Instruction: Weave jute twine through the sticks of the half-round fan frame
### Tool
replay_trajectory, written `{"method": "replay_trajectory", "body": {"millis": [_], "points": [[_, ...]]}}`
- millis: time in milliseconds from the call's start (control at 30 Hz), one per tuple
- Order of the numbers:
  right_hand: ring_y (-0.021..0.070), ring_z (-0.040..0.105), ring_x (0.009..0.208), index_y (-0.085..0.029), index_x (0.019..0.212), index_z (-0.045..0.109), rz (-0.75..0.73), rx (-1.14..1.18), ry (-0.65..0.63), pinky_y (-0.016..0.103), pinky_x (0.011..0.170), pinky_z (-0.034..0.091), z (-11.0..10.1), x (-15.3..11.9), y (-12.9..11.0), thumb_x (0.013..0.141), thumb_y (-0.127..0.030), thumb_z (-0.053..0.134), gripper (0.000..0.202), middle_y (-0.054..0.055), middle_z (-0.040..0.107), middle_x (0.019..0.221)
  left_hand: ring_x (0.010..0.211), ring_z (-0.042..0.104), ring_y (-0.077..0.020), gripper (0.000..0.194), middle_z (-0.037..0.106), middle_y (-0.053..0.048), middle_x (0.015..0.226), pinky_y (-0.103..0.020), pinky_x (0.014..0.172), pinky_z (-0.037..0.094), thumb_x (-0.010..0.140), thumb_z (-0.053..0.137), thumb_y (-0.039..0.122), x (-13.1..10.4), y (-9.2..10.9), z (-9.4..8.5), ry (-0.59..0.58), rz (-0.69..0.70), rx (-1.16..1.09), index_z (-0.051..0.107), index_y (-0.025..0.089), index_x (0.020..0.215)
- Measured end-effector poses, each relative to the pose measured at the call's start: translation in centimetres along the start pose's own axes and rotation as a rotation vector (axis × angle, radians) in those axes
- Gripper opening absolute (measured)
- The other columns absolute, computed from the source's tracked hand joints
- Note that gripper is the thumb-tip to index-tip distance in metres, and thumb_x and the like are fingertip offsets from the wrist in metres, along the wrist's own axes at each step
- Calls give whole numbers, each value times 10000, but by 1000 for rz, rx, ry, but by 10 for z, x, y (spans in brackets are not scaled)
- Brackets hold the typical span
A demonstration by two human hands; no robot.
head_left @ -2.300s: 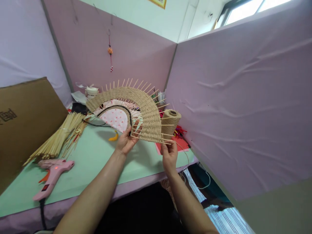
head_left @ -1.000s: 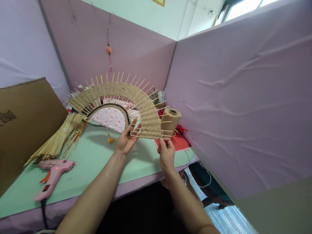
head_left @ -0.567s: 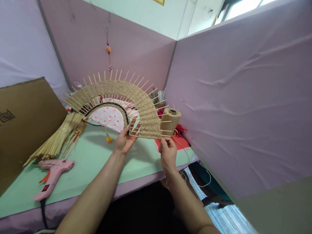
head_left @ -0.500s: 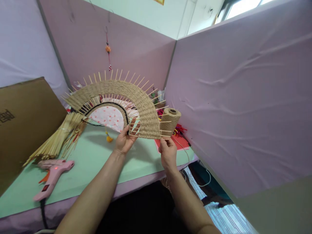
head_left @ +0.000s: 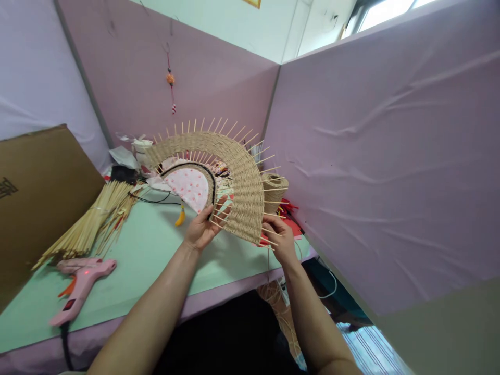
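Note:
A half-ring fan (head_left: 238, 172) of tan cord woven over thin wooden sticks is held up above the table, tilted down to the right. Its inner band carries a black edging around a white panel (head_left: 190, 186) with pink dots. My left hand (head_left: 203, 229) is closed on the fan's lower inner edge, thumb in front, fingers behind the sticks. At the lower outer corner, my right hand (head_left: 282, 238) has its bent fingers around the protruding stick ends; its fingertips are partly hidden. A thin cord hangs below that corner. A yellow tassel (head_left: 180, 216) dangles under the panel.
A pink glue gun (head_left: 83, 284) with a lit red light lies front left on the green tabletop (head_left: 148, 260). Behind it are a bundle of sticks (head_left: 91, 219) and a cardboard box (head_left: 47, 182). A cord spool (head_left: 274, 188) stands behind the fan. Loose cord (head_left: 279, 307) hangs near my lap.
The fan has shifted right and tilted, with its right corner lower. My right hand has moved right and slightly down along the stick ends. My left hand keeps its hold.

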State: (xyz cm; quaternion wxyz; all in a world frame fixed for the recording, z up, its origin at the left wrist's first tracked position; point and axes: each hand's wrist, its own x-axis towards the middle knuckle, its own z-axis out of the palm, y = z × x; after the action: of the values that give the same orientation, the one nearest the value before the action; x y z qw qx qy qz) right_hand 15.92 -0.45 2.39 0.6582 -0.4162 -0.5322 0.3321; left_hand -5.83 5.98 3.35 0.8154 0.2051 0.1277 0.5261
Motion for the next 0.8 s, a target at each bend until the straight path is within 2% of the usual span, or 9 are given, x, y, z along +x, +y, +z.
{"method": "replay_trajectory", "body": {"millis": [133,233,500,600,700,800], "points": [[171,595,799,-214,837,736,-21,-12,61,300,723,484,8,1,-4,748,-323,704,144,39,678,855,959,698,-159,495,705,-71,1159,-266,900,527,961,348,155,-3,-2,5,19,11,-7,384,165,1455],[174,593,796,-207,837,735,5,-15,36,302,722,486,10,0,-10,730,-335,722,167,44,676,853,982,693,-157,480,710,-66,1151,-253,894,527,966,329,150,-4,-2,5,11,17,-43,413,166,1438],[140,558,708,-190,758,712,31,42,-102,267,656,459,8,-4,-18,728,-309,730,124,18,636,762,996,693,-151,513,681,-80,1214,-251,925,520,949,354,141,-9,-6,-9,-59,-24,-26,376,177,1460],[111,527,620,-195,737,659,13,24,-68,238,595,439,7,-1,-25,708,-300,748,141,-16,604,698,998,694,-159,523,672,-88,1232,-252,923,524,940,365,128,-9,-5,-15,-64,-37,-15,381,186,1459],[126,566,645,-216,801,643,-89,-55,-26,248,609,460,4,3,-33,716,-284,748,151,-15,624,727,1002,692,-158,525,674,-85,1228,-245,916,531,934,404,136,-8,-4,-18,-63,-61,10,385,183,1457],[166,618,739,-225,848,679,-330,-308,-40,296,683,480,-1,5,-39,796,-278,693,76,30,675,809,994,693,-148,520,673,-77,1232,-229,901,535,935,413,136,-9,-4,-16,-55,-62,5,391,175,1453]]}}
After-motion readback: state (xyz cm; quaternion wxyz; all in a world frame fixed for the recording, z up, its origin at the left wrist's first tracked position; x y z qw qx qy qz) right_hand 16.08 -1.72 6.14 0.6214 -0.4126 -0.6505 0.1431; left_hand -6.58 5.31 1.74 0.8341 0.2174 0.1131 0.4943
